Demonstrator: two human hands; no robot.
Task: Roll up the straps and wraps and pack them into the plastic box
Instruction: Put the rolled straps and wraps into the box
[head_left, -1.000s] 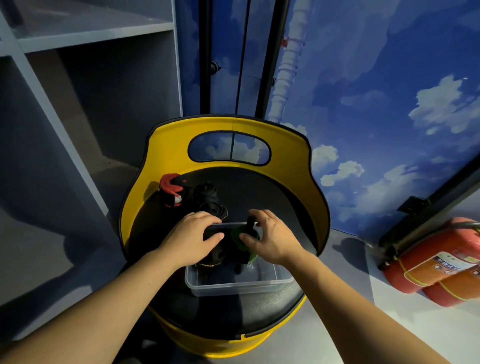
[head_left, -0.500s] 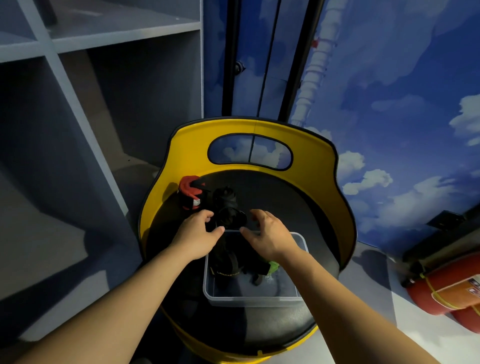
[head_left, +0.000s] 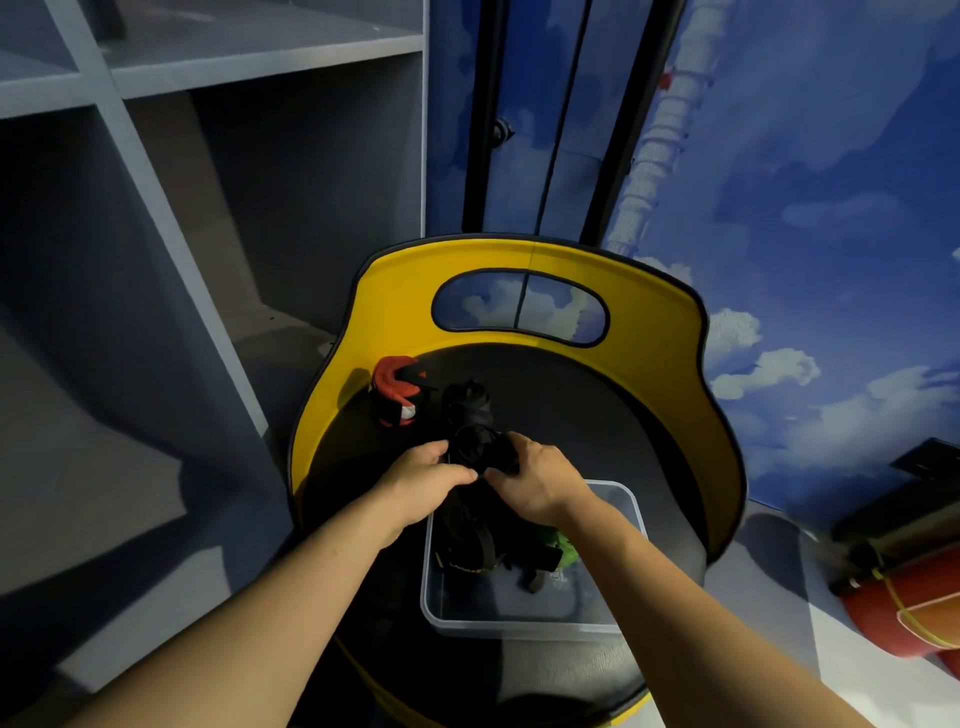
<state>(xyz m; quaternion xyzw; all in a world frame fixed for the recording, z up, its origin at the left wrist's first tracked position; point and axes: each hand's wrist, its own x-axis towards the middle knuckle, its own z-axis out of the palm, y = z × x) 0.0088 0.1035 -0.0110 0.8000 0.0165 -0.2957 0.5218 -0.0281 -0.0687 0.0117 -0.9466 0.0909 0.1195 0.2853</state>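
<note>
Both grips: left hand (head_left: 423, 480), right hand (head_left: 535, 480) clutching soft black fabric roll (head_left: 480, 451)

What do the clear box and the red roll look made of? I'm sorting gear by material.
The clear rectangular box: glossy see-through plastic, judging by the straps showing through its walls. The red rolled wrap: matte woven fabric, apparently, wound in soft layers; the weave is too dim to confirm.

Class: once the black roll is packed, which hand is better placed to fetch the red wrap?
Left, probably. The red wrap lies at the seat's far left, nearer the left hand; the right hand would cross over the black roll.
</note>
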